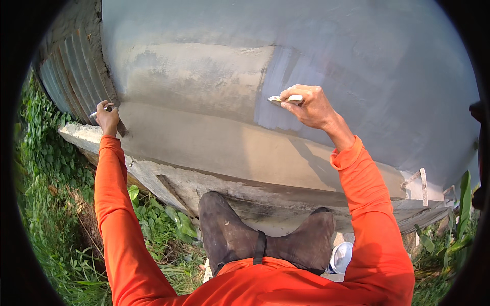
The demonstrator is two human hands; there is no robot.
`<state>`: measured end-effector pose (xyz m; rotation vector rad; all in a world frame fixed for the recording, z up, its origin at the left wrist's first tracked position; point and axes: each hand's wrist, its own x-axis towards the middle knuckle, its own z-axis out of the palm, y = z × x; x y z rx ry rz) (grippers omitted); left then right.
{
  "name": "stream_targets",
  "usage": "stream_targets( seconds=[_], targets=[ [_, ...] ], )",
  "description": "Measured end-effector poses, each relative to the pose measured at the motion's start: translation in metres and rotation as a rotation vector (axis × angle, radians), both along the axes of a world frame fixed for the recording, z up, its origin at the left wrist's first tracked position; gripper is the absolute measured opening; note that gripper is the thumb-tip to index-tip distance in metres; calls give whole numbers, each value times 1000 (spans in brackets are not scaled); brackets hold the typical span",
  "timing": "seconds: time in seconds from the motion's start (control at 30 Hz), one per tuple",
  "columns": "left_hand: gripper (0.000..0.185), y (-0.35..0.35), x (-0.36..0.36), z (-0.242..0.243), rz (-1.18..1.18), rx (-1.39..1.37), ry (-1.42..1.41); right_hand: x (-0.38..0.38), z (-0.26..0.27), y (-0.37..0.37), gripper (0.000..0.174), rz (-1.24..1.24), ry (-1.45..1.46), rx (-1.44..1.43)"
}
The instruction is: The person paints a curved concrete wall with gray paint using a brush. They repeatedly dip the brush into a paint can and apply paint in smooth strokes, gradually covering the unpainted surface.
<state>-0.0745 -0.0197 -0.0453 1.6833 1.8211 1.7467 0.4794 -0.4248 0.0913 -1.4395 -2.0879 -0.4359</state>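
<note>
My right hand (312, 107) grips a small hand tool with a white and yellow handle (294, 99), probably a paintbrush; its working end is hard to make out. Behind it is a wall with a fresh-looking blue-grey painted patch (275, 88) that shows brush streaks. Left of this patch, a band of bare grey-brown plaster (195, 80) runs across the wall. My left hand (108, 116) is at the wall's left end, fingers bent around a slim, pale stick-like item (93, 114). What that item is cannot be told.
Corrugated metal sheeting (76, 72) adjoins the wall at left. A concrete ledge (176, 179) runs along its foot, close to my dark-trousered knees (226, 225). A white bucket (340, 257) stands below right. Green plants (49, 153) grow at left, and leaves (463, 210) rise at right.
</note>
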Motion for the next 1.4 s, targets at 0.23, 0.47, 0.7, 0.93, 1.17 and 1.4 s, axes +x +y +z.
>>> stream_targets(
  seconds=[0.23, 0.47, 0.7, 0.93, 1.17, 1.4],
  targets=[
    [49, 5, -2, -5, -25, 18, -33, 31, 108, 17, 13, 2, -35, 355],
    [50, 9, -6, -6, 30, 21, 37, 10, 106, -29, 8, 162, -2, 603],
    [50, 9, -8, -5, 21, 16, 60, 22, -34, -44, 11, 102, 80, 89],
    [62, 17, -13, -6, 54, -49, 84, 57, -111, -47, 11, 57, 113, -55],
    [54, 17, -12, -7, 30, -12, 52, 59, -100, -28, 9, 13, -5, 6],
    [53, 14, -10, -6, 11, 13, 37, 48, -71, -43, 10, 42, 140, 181]
  ],
)
